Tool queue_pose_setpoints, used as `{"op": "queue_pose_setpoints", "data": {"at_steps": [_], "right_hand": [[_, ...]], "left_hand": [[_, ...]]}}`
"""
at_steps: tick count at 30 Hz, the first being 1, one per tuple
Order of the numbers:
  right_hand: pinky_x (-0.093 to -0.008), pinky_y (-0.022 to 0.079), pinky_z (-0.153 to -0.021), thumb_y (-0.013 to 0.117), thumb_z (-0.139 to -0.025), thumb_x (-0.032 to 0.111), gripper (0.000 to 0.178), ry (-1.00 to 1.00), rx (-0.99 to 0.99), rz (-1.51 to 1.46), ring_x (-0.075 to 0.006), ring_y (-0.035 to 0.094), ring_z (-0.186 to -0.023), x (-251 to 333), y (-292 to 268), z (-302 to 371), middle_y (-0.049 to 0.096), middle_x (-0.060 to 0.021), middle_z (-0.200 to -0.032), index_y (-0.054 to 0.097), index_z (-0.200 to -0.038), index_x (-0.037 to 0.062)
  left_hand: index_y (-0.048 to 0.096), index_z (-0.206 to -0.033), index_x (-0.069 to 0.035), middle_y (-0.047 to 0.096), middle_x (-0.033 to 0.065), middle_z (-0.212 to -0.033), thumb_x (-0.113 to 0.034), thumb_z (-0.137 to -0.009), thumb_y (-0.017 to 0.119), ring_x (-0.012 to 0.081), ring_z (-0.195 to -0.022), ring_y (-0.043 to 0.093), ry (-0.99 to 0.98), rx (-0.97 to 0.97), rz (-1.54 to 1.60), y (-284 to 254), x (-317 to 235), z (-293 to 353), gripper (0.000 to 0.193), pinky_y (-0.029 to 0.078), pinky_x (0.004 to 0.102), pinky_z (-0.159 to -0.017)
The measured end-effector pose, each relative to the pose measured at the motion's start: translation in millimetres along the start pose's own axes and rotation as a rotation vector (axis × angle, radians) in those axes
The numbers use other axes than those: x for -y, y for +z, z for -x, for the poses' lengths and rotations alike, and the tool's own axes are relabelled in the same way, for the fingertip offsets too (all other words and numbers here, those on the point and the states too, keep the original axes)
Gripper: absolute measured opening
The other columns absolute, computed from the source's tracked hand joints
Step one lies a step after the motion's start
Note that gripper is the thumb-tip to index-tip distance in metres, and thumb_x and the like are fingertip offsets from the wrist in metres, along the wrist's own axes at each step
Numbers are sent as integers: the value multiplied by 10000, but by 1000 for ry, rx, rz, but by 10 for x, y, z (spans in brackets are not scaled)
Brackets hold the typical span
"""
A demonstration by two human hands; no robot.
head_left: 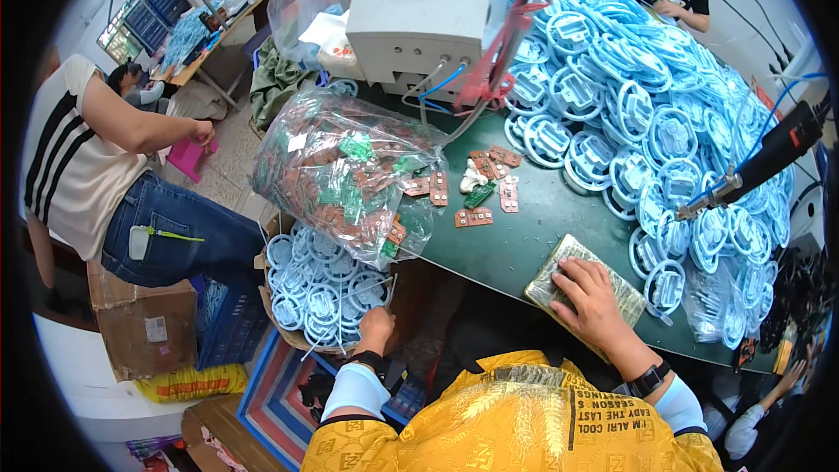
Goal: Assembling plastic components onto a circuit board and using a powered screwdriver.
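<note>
My right hand (590,297) lies spread on a flat, tape-wrapped slab (622,283) at the table's front edge. My left hand (377,327) is lower, at the right side of a carton filled with light blue ring-shaped plastic parts (322,297). Its fingers are curled closed, and what they hold, if anything, is hidden. Thin pale strips or cords stick out among the parts near that hand. Above the carton, a clear plastic bag (336,166) full of red-brown and green circuit boards rests on the table corner.
Loose circuit boards (474,217) lie on the green table (489,258). A white machine (424,22) stands behind them. Blue ring parts (629,114) are heaped on the right, beside a black-handled tool (778,144). A person in jeans (166,218) stands left; others are farther off.
</note>
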State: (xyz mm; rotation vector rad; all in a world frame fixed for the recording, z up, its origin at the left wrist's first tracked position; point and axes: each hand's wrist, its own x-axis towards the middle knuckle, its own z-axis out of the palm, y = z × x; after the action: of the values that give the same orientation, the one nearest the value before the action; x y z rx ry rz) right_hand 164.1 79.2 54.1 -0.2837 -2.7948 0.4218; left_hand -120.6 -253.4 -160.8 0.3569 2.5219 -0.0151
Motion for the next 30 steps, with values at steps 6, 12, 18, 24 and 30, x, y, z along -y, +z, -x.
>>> {"op": "queue_pose_setpoints", "data": {"at_steps": [6, 12, 18, 24, 30], "right_hand": [[-477, 376, -1066, 743, -835, 273, 456, 14, -29, -23, -313, 517, -1252, -32, -19, 47, 574, -141, -1298, 614, -1209, 45], [-466, 430, -1016, 744, -837, 231, 431, 42, -195, -141, -337, 552, -1201, -260, 89, 43, 581, -169, -1273, 606, -1198, 40], [-463, 468, -976, 578, -851, 76, 410, 109, -309, 301, -358, 559, -1194, -971, -92, -764, 558, -231, -1305, 561, -1248, -25], [-435, 476, -923, 655, -745, 101, 557, 179, -172, 534, -351, 595, -1102, -1708, 75, -1236, 597, -211, -1231, 546, -1275, -28], [-461, 513, -748, 668, -785, 127, 478, 311, -408, 214, -367, 662, -846, -1410, -167, -1383, 668, -201, -936, 566, -1231, -13]], "left_hand": [[750, -1045, -62, 701, 222, -1109, -330, -919, 552, 399, -1062, 668, 105, 24, -107, 273, 222, -306, 356, 536, 492, -892], [749, -1113, -119, 711, 154, -1165, -457, -877, 665, 329, -1098, 680, 137, 117, -513, -477, -61, 172, 422, 546, 444, -901], [739, -1029, -62, 717, 204, -1000, -454, -904, 644, 408, -961, 676, 677, 305, -276, -1027, -659, 619, 423, 535, 493, -835], [723, -988, -32, 724, 159, -915, -242, -906, 683, 337, -848, 693, 880, 67, 290, -1662, -1342, 1346, 229, 544, 386, -753], [670, -990, -53, 653, 123, -958, -72, -826, 715, 313, -873, 667, 1013, -638, 291, -2075, -1559, 814, 171, 534, 424, -746]]}}
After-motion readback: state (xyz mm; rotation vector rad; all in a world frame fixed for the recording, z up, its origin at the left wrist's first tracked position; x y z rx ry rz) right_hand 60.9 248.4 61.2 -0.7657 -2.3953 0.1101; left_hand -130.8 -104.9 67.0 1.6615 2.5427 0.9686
